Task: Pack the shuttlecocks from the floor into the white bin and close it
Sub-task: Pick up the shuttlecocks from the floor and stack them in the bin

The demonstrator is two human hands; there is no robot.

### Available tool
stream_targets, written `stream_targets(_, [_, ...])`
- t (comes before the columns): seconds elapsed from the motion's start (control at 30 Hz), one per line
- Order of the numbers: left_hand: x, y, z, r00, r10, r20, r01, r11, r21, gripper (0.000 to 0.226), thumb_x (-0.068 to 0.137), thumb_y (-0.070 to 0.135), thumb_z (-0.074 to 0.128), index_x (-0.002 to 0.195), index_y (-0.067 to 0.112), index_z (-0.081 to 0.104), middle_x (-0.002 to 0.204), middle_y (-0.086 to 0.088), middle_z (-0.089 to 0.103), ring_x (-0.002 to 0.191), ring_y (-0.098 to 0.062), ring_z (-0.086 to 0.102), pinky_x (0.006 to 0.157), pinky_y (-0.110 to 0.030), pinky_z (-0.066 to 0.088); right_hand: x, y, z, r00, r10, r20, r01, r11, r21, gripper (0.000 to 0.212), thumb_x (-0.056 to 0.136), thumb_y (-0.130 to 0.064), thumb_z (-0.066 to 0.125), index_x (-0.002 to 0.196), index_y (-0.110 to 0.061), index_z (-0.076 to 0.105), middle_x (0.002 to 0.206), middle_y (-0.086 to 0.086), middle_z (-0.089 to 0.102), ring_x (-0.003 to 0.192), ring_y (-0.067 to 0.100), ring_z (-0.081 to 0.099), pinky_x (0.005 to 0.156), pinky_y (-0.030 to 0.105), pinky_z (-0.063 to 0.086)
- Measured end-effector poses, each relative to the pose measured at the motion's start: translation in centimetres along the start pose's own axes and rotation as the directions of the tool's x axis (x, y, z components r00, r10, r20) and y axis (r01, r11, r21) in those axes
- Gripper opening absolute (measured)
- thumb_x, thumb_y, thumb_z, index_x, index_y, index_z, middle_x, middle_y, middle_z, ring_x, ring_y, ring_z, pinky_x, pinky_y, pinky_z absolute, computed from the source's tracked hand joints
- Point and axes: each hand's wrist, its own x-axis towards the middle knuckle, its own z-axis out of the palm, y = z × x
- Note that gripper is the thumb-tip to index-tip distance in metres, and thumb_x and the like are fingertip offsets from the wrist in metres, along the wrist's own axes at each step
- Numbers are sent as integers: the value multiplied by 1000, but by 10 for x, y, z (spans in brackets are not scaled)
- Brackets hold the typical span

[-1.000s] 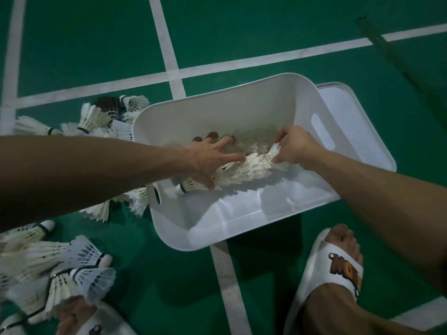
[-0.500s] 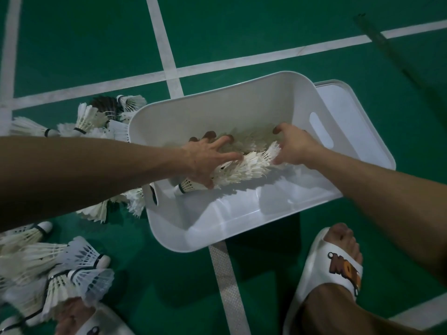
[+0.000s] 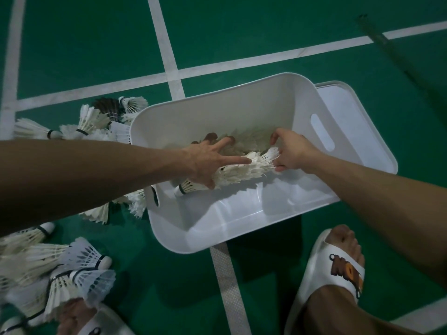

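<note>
1. Court floor (image 3: 242, 32): green, crossed by white lines (image 3: 167, 56). We noted a dark pole (image 3: 387, 49) lying at the far right.
2. White bin (image 3: 242, 213): open-topped and standing on the floor, with a slot handle in each end wall.
3. Lid (image 3: 343, 102): white, lying flat against the bin's far right corner and partly hidden by it.
4. Loose shuttlecocks (image 3: 72, 262): heaped on the floor left of the bin. Some touched its left wall, and the left forearm crossed above them.
5. Sandal (image 3: 338, 262): white, on the right foot, just beside the bin's near wall.
6. Nested row of shuttlecocks (image 3: 242, 168): it lay inside the bin on its floor, cork end to the left. We saw dimmer feathers behind it.
7. Left hand (image 3: 205, 160): the fingers were spread wide and straight. The forefinger lay along the top of the row, and the thumb was on its near side beside the cork end.
8. Right hand (image 3: 292, 153): the fingers and thumb were curled round the row's feathered right end, which sat between them.
</note>
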Motion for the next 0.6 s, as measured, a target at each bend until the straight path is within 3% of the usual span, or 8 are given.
stream_targets(0.07, [1,0,1,1000,4,9,-4,1000,16,103,78,43,73,135,66,-10,152,1,-11,117,-36,45,88,-45,52,0,2,1,1000,-7,9,7,1000,2,41,75,13,72,101,-14,54,83,10,56,60,18,59,45,29,57])
stream_targets(0.17, [0,0,0,1000,-1,31,0,1000,24,98,80,44,71,137,65,-6,152,1,-12,118,-34,43,88,-44,52,-1,3,3,1000,-24,10,24,999,-33,35,74,9,75,100,-9,60,89,14,61,66,19,60,63,39,60])
stream_targets(0.27, [0,1,-1,999,-4,33,3,1000,28,99,79,45,72,138,64,-6,153,1,-13,121,-35,41,88,-43,52,0,2,3,999,-44,0,44,996,-73,35,75,8,74,101,-11,61,89,12,61,65,16,58,63,34,57])
stream_targets(0.37, [0,0,0,1000,-4,30,3,999,50,99,77,50,71,138,63,-6,153,2,-14,126,-38,37,90,-45,51,0,-2,1,995,-103,3,102,977,-187,39,75,6,72,107,-13,60,93,12,63,81,24,59,74,36,54])
stream_targets(0.47, [-1,-3,3,1000,11,20,-11,999,47,100,74,56,71,138,62,-6,153,3,-14,132,-40,31,96,-51,47,-5,-5,-3,989,-142,35,146,950,-275,45,77,-1,74,114,-17,54,96,9,60,85,24,56,67,30,43])
stream_targets(0.6, [-8,-6,5,1000,10,18,-10,1000,-6,101,72,61,70,140,60,-5,157,3,-15,140,-42,18,104,-59,38,-16,-9,-10,986,-127,111,159,916,-367,56,76,-13,79,123,-17,48,95,7,59,84,25,55,67,29,41])
